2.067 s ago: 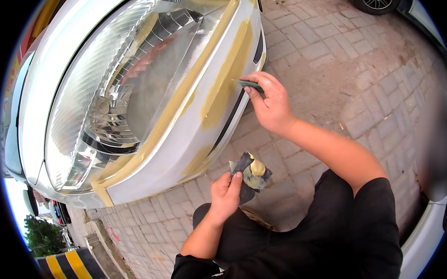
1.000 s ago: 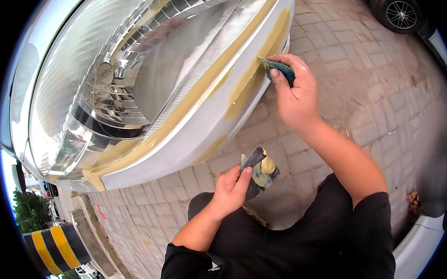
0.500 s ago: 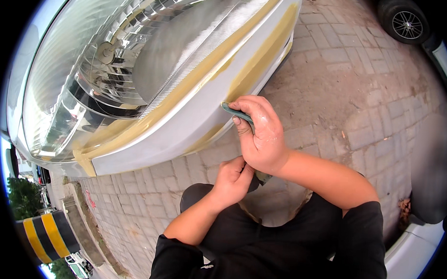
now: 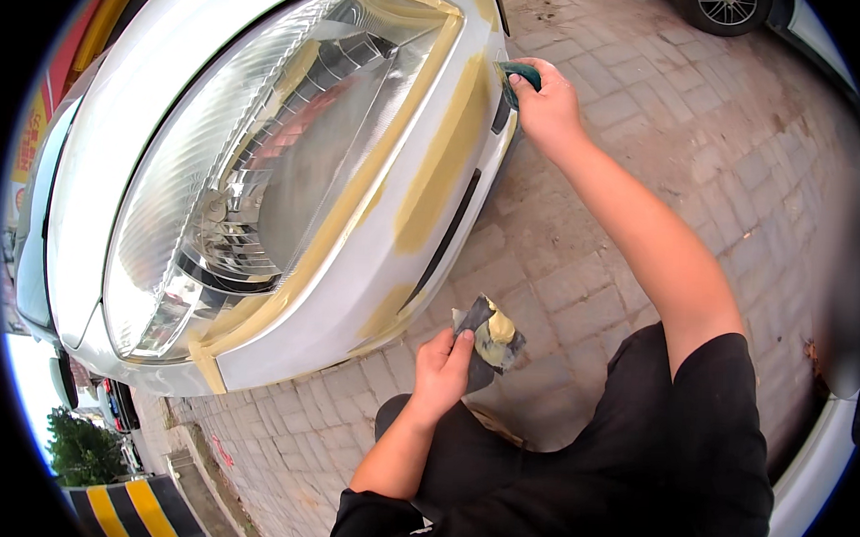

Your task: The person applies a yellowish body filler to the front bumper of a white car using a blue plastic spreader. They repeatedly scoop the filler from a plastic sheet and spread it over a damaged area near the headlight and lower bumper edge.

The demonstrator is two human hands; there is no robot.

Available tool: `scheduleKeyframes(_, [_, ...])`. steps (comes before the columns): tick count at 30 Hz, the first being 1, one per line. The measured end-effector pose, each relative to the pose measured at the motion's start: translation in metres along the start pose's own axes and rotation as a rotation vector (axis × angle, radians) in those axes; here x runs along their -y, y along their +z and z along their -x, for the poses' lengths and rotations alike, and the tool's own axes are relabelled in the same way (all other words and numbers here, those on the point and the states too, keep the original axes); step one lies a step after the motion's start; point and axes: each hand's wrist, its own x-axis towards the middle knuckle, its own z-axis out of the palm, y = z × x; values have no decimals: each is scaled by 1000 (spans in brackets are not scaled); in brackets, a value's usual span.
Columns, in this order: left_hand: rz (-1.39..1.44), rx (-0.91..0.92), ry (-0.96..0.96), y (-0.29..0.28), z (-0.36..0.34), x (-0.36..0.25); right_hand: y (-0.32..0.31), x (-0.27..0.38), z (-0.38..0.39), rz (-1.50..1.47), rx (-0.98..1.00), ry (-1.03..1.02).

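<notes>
In my right hand [image 4: 552, 112] I pinch a dark green, flexible putty spreader [image 4: 524, 78] between thumb and fingers. It is bent, with its edge at the side of a pale car bumper [image 4: 353, 294]. My left hand [image 4: 440, 371] is lower down, in front of my knees, gripping a dark, smeared putty board [image 4: 469, 319]. A lump of yellowish body filler [image 4: 501, 326] sits on that board. Broad bands of similar yellowish filler [image 4: 441, 160] cover parts of the bumper, one of them just left of my right hand.
A clear headlight [image 4: 281, 188] fills the car's corner, bordered by yellowish masking tape [image 4: 208, 367]. Paving bricks [image 4: 590, 302] lie under me. A black-and-yellow striped post [image 4: 128, 514] is at lower left, and another car's wheel [image 4: 728, 9] at upper right.
My right hand has moved up and away along the bumper with the spreader. My hands have come apart, and the putty board in my left hand now shows. The whole view has shifted.
</notes>
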Motion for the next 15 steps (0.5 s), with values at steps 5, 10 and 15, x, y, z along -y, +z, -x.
scheduleKeyframes(5, [54, 5, -57, -2, 1, 8, 12, 2, 3, -53, 11, 72])
scheduleKeyframes(10, [120, 15, -41, 0, 1, 3, 16, -4, 6, -150, 5, 141])
scheduleKeyframes(15, [97, 30, -22, -4, -2, 11, 19, 0, 24, -95, 41, 142])
